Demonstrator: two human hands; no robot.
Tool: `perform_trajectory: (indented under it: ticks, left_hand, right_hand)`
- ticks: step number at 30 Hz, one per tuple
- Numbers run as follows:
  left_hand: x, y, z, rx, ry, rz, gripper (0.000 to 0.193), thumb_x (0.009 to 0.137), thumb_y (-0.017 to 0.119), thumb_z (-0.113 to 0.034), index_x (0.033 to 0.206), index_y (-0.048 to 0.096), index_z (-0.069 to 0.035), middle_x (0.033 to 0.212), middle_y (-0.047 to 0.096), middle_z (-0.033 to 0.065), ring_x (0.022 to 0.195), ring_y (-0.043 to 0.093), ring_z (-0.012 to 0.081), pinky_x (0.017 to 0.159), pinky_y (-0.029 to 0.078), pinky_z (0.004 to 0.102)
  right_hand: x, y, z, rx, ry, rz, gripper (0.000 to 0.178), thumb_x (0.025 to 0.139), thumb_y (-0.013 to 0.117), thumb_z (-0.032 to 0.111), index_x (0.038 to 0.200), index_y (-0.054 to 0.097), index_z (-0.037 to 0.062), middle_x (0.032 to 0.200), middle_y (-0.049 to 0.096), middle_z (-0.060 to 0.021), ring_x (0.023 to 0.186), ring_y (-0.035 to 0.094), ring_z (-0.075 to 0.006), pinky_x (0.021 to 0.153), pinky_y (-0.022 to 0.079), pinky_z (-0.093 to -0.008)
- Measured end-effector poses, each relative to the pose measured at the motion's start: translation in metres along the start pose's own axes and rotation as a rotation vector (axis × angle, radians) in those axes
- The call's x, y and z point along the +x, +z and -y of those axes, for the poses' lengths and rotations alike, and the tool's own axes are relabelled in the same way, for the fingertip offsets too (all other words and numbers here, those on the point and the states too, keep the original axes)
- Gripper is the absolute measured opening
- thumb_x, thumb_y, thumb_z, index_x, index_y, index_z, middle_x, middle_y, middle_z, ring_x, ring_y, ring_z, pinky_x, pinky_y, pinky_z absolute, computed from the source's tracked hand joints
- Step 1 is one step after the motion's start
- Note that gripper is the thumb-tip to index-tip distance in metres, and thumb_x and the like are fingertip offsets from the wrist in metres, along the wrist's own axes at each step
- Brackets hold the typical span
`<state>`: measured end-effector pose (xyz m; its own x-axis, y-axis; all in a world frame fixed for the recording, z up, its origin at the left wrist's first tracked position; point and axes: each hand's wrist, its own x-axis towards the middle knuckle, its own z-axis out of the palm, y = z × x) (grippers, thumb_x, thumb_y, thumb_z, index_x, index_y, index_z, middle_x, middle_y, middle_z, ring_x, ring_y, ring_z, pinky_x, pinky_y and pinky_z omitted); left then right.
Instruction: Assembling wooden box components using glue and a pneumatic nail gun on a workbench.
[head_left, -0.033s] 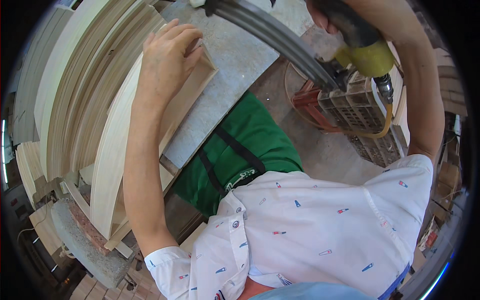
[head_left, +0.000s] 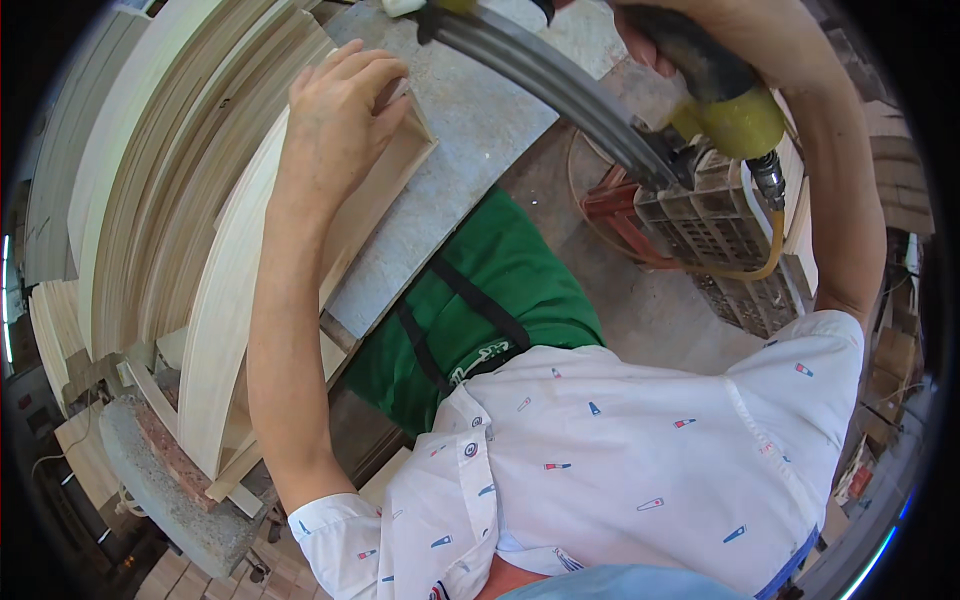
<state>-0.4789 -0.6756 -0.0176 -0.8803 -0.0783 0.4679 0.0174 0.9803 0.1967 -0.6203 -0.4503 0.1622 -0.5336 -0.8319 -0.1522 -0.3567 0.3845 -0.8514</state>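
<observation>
My left hand point(head_left: 340, 125) is curled over the far end of a shallow pale wooden box point(head_left: 225, 310), thumb on its inner side. That box lies slantwise along the table's left part. My right hand point(head_left: 650, 45), partly cut off by the upper edge, is wrapped round the black grip of a yellow-green air nail gun point(head_left: 742, 122). Its long grey magazine reaches left above the grey tabletop point(head_left: 465, 115), its nose end near the top edge. From the gun's fitting a yellow air hose point(head_left: 778, 240) hangs down.
Left of the box stand many pale wooden boards point(head_left: 170, 190) in stacks. A worn stone-like slab point(head_left: 175, 500) sits at the lower left. On the right, a dirty plastic crate point(head_left: 715, 215) and a red-brown stool-like thing point(head_left: 615, 215) stand beside the hose. A green apron point(head_left: 500, 280) covers my lap.
The nail gun has shifted slightly lower in the picture, its magazine's left end a little to the right. My left hand stays on the box.
</observation>
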Motion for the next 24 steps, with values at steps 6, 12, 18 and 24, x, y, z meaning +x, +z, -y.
perform_trajectory:
  ticks: [6, 12, 18, 24]
  left_hand:
    - [0.001, -0.001, -0.003, -0.054, -0.086, -0.020, 0.028, 0.083, 0.077, -0.020, 0.109, 0.072, -0.009, 0.120, 0.070, 0.0050, 0.126, 0.060, 0.0268, 0.109, 0.038, 0.0537]
    - [0.001, -0.004, -0.007, -0.119, -0.194, 0.025, 0.048, 0.081, 0.079, -0.018, 0.126, 0.064, -0.010, 0.121, 0.069, 0.0070, 0.123, 0.061, 0.0263, 0.109, 0.037, 0.0539]
    - [0.002, -0.006, -0.008, -0.106, -0.219, 0.066, 0.057, 0.081, 0.079, -0.018, 0.133, 0.059, -0.010, 0.120, 0.068, 0.0074, 0.118, 0.062, 0.0288, 0.108, 0.038, 0.0544]
    - [0.002, -0.004, -0.007, -0.108, -0.195, 0.044, 0.054, 0.081, 0.079, -0.018, 0.130, 0.059, -0.010, 0.114, 0.067, 0.0069, 0.115, 0.062, 0.0294, 0.106, 0.039, 0.0570]
  right_hand:
    - [0.013, 0.006, -0.003, -0.096, -0.010, 0.151, 0.036, 0.089, 0.067, 0.018, 0.111, 0.061, -0.0099, 0.077, 0.065, -0.0081, 0.058, 0.063, -0.0133, 0.051, 0.051, -0.0276]
    - [0.026, 0.011, -0.001, -0.209, -0.041, 0.220, 0.033, 0.090, 0.066, 0.019, 0.108, 0.063, -0.0083, 0.076, 0.066, -0.0076, 0.057, 0.062, -0.0130, 0.051, 0.050, -0.0272]
    - [0.028, 0.017, 0.013, -0.306, 0.050, 0.209, 0.030, 0.090, 0.065, 0.018, 0.106, 0.064, -0.0073, 0.071, 0.064, -0.0054, 0.055, 0.061, -0.0125, 0.050, 0.050, -0.0275]
    - [0.027, 0.023, 0.016, -0.274, -0.071, 0.263, 0.025, 0.090, 0.064, 0.017, 0.100, 0.064, -0.0062, 0.069, 0.063, -0.0053, 0.055, 0.061, -0.0118, 0.049, 0.050, -0.0279]
